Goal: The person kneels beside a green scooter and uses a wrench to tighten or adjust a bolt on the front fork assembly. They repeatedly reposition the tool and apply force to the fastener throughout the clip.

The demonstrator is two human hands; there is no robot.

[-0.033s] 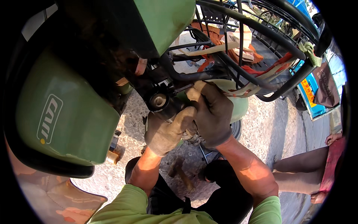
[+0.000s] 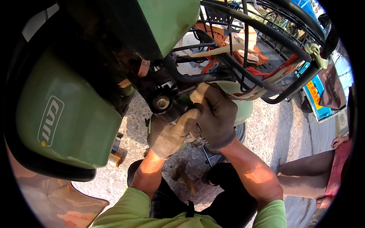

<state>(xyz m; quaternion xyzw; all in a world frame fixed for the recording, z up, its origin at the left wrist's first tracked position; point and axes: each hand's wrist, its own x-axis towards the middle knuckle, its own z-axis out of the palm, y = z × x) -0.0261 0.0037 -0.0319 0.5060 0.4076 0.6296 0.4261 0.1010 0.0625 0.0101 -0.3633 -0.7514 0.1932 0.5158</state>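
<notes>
My left hand (image 2: 167, 135), in a brown work glove, is closed around the lower side of a short black tube (image 2: 175, 111) with an open round end. Its thumb presses along the tube and its fingers are mostly hidden below. Just to the right, my right hand (image 2: 218, 119), gloved alike, is closed with bent fingers by the tube's far side. A flat dark metal piece (image 2: 186, 90) reaches its fingertips; what lies inside the grip is hidden. Under both hands a greyish metal part (image 2: 195, 140) shows in the gap between the wrists.
Green body panels (image 2: 76, 114) of a vehicle stand at left. A black metal rack (image 2: 266, 83) with cloth strips is at upper right, above a pale green fender (image 2: 245, 110). A hammer (image 2: 186, 178) lies between my legs. Another person's legs (image 2: 308, 174) are at right.
</notes>
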